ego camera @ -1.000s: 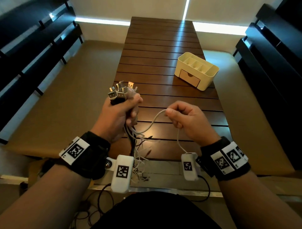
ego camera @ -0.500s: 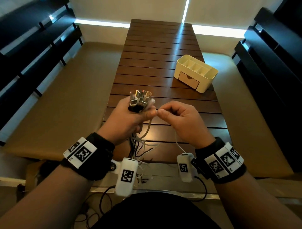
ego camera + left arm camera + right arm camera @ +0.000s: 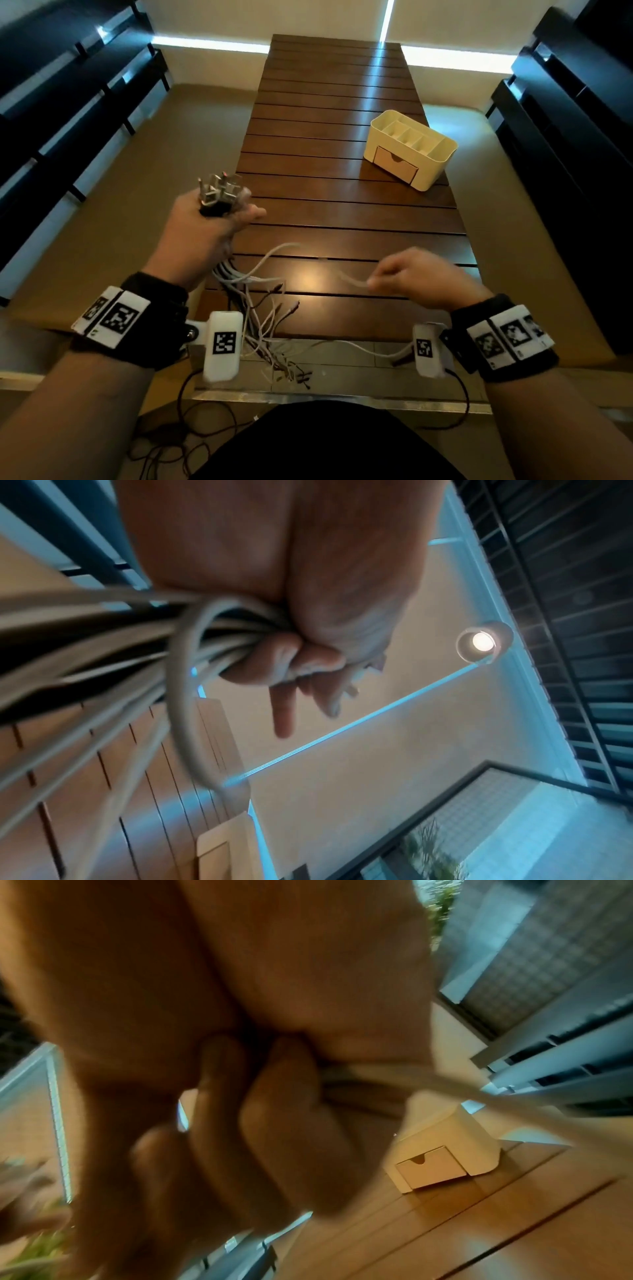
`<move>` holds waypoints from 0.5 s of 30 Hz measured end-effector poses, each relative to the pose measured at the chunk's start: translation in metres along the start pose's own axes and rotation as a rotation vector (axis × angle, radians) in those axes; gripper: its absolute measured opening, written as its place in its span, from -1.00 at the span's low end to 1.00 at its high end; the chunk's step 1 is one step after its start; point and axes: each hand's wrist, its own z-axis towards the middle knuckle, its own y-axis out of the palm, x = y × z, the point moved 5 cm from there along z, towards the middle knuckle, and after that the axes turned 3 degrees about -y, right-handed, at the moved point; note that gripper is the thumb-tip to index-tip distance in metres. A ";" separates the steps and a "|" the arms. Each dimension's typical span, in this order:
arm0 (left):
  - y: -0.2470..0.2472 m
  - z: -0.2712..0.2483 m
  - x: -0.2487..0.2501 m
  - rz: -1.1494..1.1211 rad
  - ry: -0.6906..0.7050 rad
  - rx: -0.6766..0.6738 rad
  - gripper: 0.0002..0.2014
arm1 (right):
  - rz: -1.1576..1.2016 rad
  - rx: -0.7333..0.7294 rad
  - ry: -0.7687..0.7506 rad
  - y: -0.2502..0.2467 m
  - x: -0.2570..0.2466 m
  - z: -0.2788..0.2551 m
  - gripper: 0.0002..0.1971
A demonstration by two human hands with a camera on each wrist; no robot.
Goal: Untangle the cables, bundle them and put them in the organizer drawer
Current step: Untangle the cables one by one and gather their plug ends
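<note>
My left hand (image 3: 219, 219) grips a bunch of cables (image 3: 260, 308) just below their USB plugs (image 3: 221, 190), which stick up above the fist; the loose ends hang down to the table's near edge. In the left wrist view the white and dark cable bunch (image 3: 143, 642) runs out of the curled fingers (image 3: 284, 658). My right hand (image 3: 407, 277) pinches one white cable (image 3: 284, 250), drawn out to the right from the bunch. The right wrist view shows that white cable (image 3: 462, 1085) leaving the pinch. The cream organizer (image 3: 411, 147) sits far right, its drawer (image 3: 395, 164) closed.
The slatted wooden table (image 3: 335, 212) runs away from me between tan benches. Dark shelving stands on both sides. Black wires hang below the near table edge by my lap. In the right wrist view the organizer (image 3: 445, 1148) stands beyond my fingers.
My hands were close together half a second ago; now they are apart. The right hand has pulled one white cable out to the right and down, and the left has moved left.
</note>
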 end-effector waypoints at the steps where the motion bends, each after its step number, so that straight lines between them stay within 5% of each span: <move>1: 0.000 0.002 0.000 -0.042 0.002 0.029 -0.95 | -0.160 -0.149 0.043 0.015 0.001 0.004 -0.89; 3: 0.002 0.003 0.003 -0.080 0.019 0.030 -0.94 | -0.267 -0.322 0.124 0.040 0.010 0.009 -0.87; 7: 0.003 -0.002 0.007 -0.092 0.082 0.035 -0.92 | -0.127 -0.508 0.264 0.079 0.044 0.007 -0.75; 12: -0.020 -0.002 0.007 -0.233 0.056 0.184 -0.88 | -0.008 -0.506 0.282 0.101 0.085 -0.003 -0.47; 15: -0.041 0.000 0.009 -0.259 0.062 0.249 -0.90 | 0.039 -0.370 0.264 0.111 0.112 -0.008 -0.44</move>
